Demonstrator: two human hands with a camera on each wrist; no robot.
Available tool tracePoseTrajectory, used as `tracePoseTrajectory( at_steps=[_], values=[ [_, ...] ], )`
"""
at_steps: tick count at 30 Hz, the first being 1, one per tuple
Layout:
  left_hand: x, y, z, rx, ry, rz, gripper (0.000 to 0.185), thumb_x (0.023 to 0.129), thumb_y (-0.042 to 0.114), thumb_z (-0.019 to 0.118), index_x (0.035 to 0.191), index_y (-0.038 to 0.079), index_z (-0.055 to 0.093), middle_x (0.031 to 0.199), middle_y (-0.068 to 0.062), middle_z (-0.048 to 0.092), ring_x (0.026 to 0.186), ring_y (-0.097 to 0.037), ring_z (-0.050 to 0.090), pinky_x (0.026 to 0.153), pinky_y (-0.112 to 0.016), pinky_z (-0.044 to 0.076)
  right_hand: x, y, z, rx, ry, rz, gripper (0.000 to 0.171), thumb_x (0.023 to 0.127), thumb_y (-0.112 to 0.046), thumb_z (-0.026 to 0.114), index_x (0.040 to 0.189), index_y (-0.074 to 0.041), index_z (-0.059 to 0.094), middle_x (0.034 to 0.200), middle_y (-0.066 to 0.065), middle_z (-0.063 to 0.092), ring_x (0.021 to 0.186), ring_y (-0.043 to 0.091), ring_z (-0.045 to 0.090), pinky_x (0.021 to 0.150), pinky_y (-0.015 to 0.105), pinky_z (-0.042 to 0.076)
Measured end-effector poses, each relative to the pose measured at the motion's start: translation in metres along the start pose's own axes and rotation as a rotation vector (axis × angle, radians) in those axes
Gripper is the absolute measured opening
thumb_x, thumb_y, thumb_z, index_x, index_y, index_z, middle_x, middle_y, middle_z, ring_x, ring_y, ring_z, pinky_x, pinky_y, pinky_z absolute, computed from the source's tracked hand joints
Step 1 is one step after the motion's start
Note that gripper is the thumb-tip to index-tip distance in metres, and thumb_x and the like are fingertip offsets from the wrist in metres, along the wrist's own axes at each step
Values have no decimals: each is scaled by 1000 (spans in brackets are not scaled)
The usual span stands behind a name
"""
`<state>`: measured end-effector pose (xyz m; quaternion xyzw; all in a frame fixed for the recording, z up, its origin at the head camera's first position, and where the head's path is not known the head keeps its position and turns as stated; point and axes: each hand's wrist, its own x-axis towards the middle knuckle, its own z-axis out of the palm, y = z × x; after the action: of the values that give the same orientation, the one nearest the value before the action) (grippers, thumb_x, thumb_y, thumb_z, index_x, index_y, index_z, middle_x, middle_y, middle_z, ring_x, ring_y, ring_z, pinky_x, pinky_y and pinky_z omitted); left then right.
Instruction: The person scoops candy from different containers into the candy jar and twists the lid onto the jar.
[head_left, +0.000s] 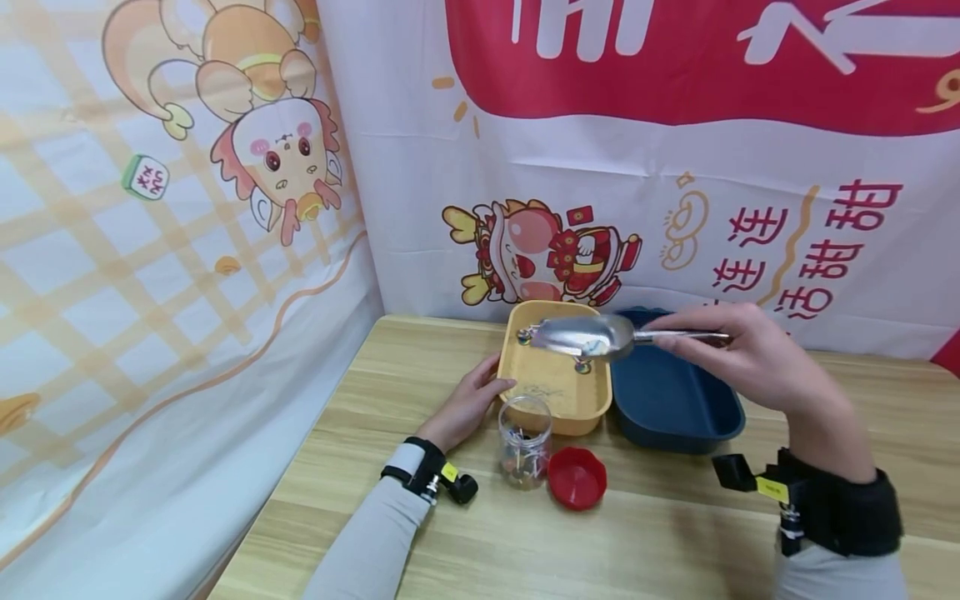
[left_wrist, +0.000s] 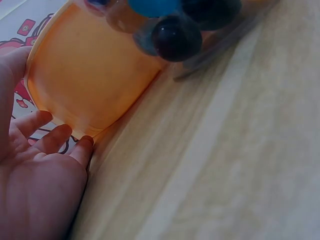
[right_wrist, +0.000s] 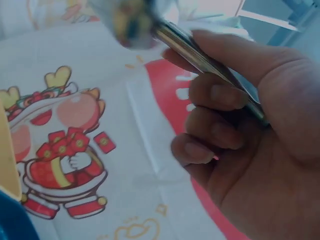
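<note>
Scoop — held in right grip — backdrop reads 连连, 甜甜

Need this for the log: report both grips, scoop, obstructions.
Right grip holds metal scoop over yellow tray. Left grip touches tray's left side. Transparent jar by tray's near edge; nothing seen blocking scoop.

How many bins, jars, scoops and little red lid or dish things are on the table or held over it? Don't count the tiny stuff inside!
Bins: 2 (yellow bin and blue bin)
Clear jar: 1
Metal scoop: 1
Red lid or dish: 1
Total: 5
</note>
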<state>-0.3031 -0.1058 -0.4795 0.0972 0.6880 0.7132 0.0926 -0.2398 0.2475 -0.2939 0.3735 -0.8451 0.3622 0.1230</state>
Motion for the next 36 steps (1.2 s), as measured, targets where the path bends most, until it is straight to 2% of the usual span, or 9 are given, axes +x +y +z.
tracePoseTrajectory(
  at_steps=[4, 8, 18, 22, 26, 32, 36],
  values=[
    [1, 0, 0, -8, 0, 2, 68, 104, 15, 57, 163, 11, 24, 169, -13, 22, 152, -28, 31, 125, -41, 26, -3, -8, -1, 22, -117, 3, 26, 96, -10, 71, 116, -24, 78, 107, -10, 74, 90, 11, 63, 73, 24, 59],
    [1, 1, 0, -6, -3, 7, 68, 104, 14, 57, 163, 10, 22, 169, -15, 20, 152, -30, 29, 125, -41, 26, -2, -12, -1, 5, -199, 3, 21, 96, -18, 73, 114, -27, 78, 103, -14, 74, 85, 10, 65, 71, 25, 57],
    [1, 2, 1, -22, -9, 11, 69, 103, 11, 57, 163, 8, 22, 169, -17, 20, 153, -31, 28, 126, -42, 25, -1, -10, -2, 28, -271, -41, 20, 95, -17, 74, 114, -23, 78, 97, -14, 76, 70, 8, 66, 59, 24, 55],
    [1, 2, 1, -15, 0, 1, 69, 104, 13, 57, 163, 10, 23, 169, -15, 20, 153, -30, 28, 125, -41, 25, -2, -12, -3, 11, -250, -26, 20, 95, -17, 74, 113, -24, 78, 98, -15, 75, 75, 8, 66, 63, 24, 57],
    [1, 1, 1, -8, 9, -10, 69, 104, 14, 57, 163, 11, 23, 169, -14, 20, 152, -30, 29, 125, -41, 26, -5, -14, -4, -14, -180, 0, 21, 95, -14, 74, 112, -24, 78, 100, -15, 74, 81, 9, 66, 69, 24, 59],
    [0, 0, 1, -6, 9, -4, 69, 103, 14, 57, 163, 12, 23, 169, -15, 22, 152, -30, 31, 125, -42, 26, -7, -14, -6, -83, -49, 9, 20, 93, -9, 74, 110, -19, 79, 97, -9, 73, 75, 10, 61, 61, 22, 57],
    [0, 1, 2, -5, 14, -1, 69, 103, 14, 58, 163, 12, 24, 168, -14, 24, 151, -29, 31, 125, -42, 26, -5, -14, -4, -146, -14, 24, 17, 94, -11, 73, 110, -15, 79, 93, -5, 72, 66, 9, 58, 54, 21, 52]
  ],
)
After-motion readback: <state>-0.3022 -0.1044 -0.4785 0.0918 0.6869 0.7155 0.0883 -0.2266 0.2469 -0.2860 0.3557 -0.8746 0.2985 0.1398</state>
